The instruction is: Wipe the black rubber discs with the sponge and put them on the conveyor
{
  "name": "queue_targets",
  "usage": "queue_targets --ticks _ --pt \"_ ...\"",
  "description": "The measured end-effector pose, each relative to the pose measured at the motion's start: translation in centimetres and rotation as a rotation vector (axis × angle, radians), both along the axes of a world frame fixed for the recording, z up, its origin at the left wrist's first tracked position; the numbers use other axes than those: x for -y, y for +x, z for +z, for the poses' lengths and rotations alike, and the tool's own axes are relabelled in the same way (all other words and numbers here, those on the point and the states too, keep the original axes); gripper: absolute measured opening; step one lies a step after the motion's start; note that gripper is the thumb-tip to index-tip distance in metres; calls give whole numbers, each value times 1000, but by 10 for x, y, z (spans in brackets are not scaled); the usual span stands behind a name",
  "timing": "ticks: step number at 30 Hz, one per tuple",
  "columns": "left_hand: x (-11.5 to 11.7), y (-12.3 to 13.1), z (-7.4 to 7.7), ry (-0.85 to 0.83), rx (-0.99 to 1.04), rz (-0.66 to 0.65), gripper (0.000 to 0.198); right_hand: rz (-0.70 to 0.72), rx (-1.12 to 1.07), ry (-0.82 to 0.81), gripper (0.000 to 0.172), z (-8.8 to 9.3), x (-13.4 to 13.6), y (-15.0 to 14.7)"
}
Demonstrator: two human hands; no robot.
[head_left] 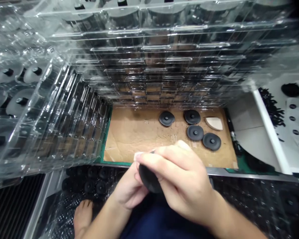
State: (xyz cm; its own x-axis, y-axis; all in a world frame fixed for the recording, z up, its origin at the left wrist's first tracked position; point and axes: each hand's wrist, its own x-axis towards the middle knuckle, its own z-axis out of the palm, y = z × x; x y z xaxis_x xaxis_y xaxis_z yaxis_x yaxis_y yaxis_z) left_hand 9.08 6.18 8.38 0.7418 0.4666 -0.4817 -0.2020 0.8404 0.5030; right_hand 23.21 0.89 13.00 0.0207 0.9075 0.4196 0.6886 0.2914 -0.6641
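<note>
A black rounded disc (pixel 149 181) is held up in front of my body, over the near edge of the bench. My left hand (pixel 129 187) is closed on its left side. Over its right side and top wraps my right hand (pixel 185 174). A small white piece (pixel 138 155) shows at the fingertips; what it is I cannot make out. Beyond my hands, several similar black discs lie on the cardboard sheet (pixel 129 132), among them one disc (pixel 166 118) apart from the others. A pale wedge-shaped pad (pixel 214 123) rests at their right.
Tall stacks of clear plastic trays stand at the back (pixel 159 63) and at the left (pixel 72 109). On the right are a white bin (pixel 269 132), a pile of small black parts (pixel 271 108) and a black pen-like tool (pixel 233 136). More black discs (pixel 89 184) lie below the bench.
</note>
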Motion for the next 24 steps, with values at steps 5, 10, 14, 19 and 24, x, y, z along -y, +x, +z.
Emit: queue_targets --ticks 5,10,14,19,24 --pt "-2 -1 -3 8 18 170 55 -125 -122 -122 25 -1 24 -8" --pt "3 2 -6 30 -25 219 59 -155 -700 -334 17 -32 36 6" --pt "5 5 -3 -1 -58 204 59 -472 -801 -292 25 -43 37 15" --pt "5 9 2 11 -96 207 55 -323 -319 -18 30 -11 23 0" --pt "5 9 -1 -2 -99 235 47 17 -179 -214 21 -3 5 -8"
